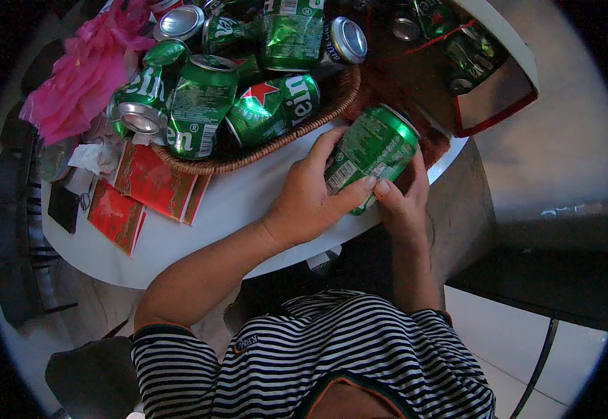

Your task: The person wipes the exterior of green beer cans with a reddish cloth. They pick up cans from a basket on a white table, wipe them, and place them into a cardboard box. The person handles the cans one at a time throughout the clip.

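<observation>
Both my hands grip one green Heineken can (374,149), held tilted over the table's near right edge. My left hand (309,194) wraps its left side, and my right hand (406,201) holds the right side. The two thumbs meet on the can's lower face. Just to the left, a wicker basket (262,157) is heaped with drink cans, mostly green; several look dented, such as the one with a red star (272,107). At the upper right, an open cardboard box (497,99) with a red rim holds more green cans (466,55).
A white round-edged table (220,220) bears everything. Red and gold printed booklets (152,180), a dark flat object (63,207) and crumpled white tissue (94,157) lie left of the basket. A pink plastic bag (86,73) rests against it. A dark chair (92,374) stands at lower left.
</observation>
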Tool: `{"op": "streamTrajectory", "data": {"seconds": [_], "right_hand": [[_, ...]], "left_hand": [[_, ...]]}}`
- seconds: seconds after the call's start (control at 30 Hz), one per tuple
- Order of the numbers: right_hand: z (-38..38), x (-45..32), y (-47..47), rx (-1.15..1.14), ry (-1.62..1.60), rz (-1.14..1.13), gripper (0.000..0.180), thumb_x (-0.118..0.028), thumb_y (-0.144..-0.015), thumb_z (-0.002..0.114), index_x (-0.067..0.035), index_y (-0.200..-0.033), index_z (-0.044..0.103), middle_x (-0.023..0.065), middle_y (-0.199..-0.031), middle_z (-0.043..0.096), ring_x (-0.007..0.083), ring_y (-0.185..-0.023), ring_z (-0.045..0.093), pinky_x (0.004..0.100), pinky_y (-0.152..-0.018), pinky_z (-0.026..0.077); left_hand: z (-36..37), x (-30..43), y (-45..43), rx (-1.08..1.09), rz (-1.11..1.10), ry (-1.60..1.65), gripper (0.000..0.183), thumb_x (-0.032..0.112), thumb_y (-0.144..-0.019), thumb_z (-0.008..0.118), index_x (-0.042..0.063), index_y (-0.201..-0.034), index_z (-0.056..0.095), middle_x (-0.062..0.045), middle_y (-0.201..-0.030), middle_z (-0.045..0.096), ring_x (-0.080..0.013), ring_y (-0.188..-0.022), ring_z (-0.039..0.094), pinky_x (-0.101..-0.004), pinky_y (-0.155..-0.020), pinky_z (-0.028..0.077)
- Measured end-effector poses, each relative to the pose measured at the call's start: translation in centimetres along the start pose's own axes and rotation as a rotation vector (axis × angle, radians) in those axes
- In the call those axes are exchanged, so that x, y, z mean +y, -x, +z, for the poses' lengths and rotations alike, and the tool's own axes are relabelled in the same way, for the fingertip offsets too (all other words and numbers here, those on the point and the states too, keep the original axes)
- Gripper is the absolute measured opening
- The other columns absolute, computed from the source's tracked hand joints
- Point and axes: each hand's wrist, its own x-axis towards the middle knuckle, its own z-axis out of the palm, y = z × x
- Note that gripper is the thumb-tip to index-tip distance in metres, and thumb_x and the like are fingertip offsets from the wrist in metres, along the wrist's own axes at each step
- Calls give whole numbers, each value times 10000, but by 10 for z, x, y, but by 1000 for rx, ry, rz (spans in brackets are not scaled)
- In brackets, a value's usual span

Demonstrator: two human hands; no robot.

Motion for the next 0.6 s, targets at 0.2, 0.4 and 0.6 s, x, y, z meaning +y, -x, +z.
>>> {"op": "streamTrajectory", "data": {"seconds": [0.2,0.4,0.6], "right_hand": [[-1,-1,1,11,-21,3,927,-358,-681,773,1,-1408,324,134,-1282,507,232,-1165,514,352,-999,403],[-7,3,7,27,-242,87,842,-367,-769,720,1,-1408,314,135,-1258,522,236,-1147,528,359,-987,418],[5,-1,1,1,-396,-19,829,-359,-804,693,0,-1426,278,143,-1288,498,256,-1176,514,369,-1002,410]], "left_hand": [[-1,-1,3,-36,55,-81,695,313,-807,692,-12,-1317,351,-212,-1125,571,-286,-1027,593,-360,-869,474],[-3,3,-3,-141,-175,344,773,389,-812,713,17,-1353,304,-158,-1171,517,-225,-1069,529,-343,-916,445],[-3,4,-1,-103,-127,181,839,377,-765,757,16,-1361,288,-151,-1186,479,-223,-1070,510,-351,-920,435]]}}
